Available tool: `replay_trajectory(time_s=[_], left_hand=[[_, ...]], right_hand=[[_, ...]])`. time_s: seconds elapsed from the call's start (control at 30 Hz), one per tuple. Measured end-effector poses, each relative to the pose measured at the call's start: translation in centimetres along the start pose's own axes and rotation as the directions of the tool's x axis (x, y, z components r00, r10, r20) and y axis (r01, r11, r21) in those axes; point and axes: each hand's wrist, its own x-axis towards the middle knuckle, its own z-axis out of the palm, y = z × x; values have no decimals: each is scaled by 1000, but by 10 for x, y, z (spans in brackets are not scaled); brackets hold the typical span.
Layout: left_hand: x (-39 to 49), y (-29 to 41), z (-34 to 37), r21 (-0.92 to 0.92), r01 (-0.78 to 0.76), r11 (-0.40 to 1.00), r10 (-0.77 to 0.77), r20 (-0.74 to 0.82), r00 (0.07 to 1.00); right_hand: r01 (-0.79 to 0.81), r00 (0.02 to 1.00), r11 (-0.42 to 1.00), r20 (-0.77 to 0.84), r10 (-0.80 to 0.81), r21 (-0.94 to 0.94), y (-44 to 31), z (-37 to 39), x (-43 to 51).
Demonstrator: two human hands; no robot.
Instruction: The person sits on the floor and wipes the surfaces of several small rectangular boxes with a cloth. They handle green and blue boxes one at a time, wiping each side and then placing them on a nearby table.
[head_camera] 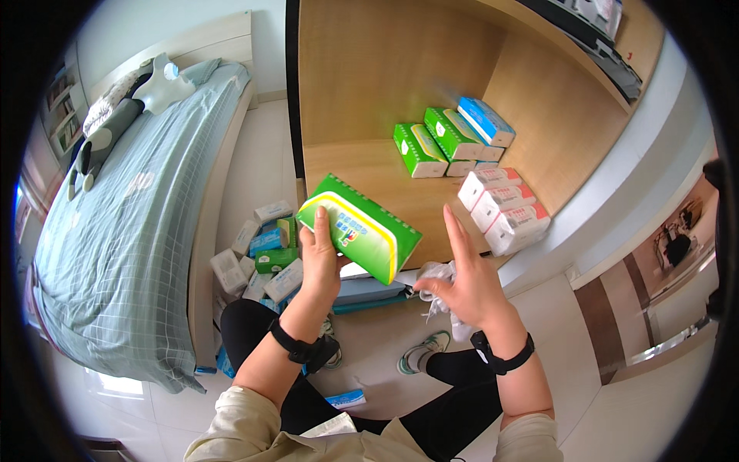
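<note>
My left hand [323, 254] grips a green tissue pack [364, 228] by its left end, thumb on top. The pack bears writing and is tilted in front of the wooden cabinet compartment [358, 161]. To its right my right hand [473, 283] is raised with fingers apart, holding nothing. Inside the compartment, green tissue packs [420, 149] are stacked toward the back right, with a blue tissue pack [488, 121] on top. Nearer the front right edge sits a row of white-and-pink tissue packs [514, 222], close beyond my right fingertips.
A heap of white, blue and green tissue packs [262, 248] lies on the floor at left, beside the bed [133, 202]. A blue pack [346, 398] rests between my legs. Crumpled white cloth or plastic [436, 277] is below the compartment's front edge, near blue bins or boxes [369, 293].
</note>
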Motion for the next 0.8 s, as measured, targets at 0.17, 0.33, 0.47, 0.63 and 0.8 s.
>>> replay_trajectory(time_s=[0.17, 0.33, 0.47, 0.63, 0.8], left_hand=[[2, -3, 14, 72, 34, 997, -38, 56, 998], [12, -3, 13, -79, 77, 994, -46, 332, 942], [25, -16, 7, 292, -206, 934, 79, 394, 916], [31, -33, -4, 626, -533, 569, 151, 557, 816], [36, -43, -6, 600, -776, 196, 285, 722, 630]], right_hand=[[-22, 1000, 999, 17, 22, -43, -23, 33, 8], [17, 982, 996, -188, -33, -87, -9, 57, 18], [-7, 929, 986, -366, -56, -168, 32, 45, 62], [-304, 870, 945, -440, 224, -120, 93, 39, 148], [-496, 850, 843, -316, 421, -211, 127, 62, 197]])
